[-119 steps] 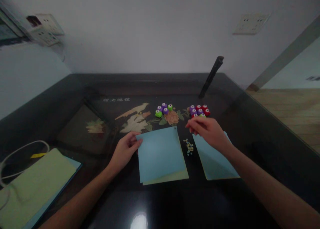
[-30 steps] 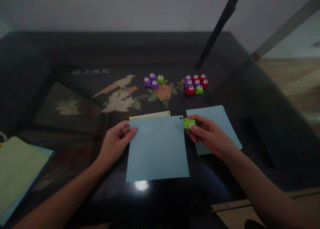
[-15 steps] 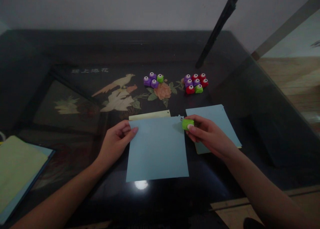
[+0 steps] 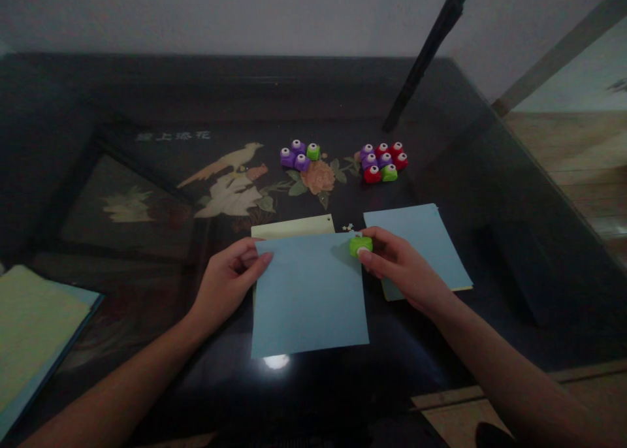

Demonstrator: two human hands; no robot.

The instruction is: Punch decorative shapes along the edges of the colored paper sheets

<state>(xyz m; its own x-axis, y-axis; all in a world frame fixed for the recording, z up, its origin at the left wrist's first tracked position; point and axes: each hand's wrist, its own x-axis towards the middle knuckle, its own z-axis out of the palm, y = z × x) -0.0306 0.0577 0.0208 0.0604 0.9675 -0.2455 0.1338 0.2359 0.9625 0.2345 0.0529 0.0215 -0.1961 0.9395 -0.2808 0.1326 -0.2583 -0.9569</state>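
A light blue sheet of paper [image 4: 309, 298] is pinched at its upper left corner by my left hand [image 4: 232, 275], thumb on top. My right hand [image 4: 404, 265] grips a green craft punch [image 4: 361, 246] at the sheet's upper right corner, the thumb on its white button. The punch overlaps the corner; its slot is hidden. Just behind it lie several tiny pale paper cut-outs [image 4: 347, 227]. A pale yellow sheet [image 4: 294, 226] shows from under the blue one and has a small dark hole near its right corner.
More blue paper [image 4: 426, 239] lies to the right, over a yellowish sheet. Purple and green punches [image 4: 300, 155] and a second cluster with red ones [image 4: 385, 162] stand farther back. Yellow and blue sheets [image 4: 44, 330] lie at left. A black post [image 4: 426, 59] rises behind.
The green punch has moved left and turned onto the blue sheet's corner. The sheet has shifted slightly down and right with my left hand, and the small cut-outs behind it show more fully.
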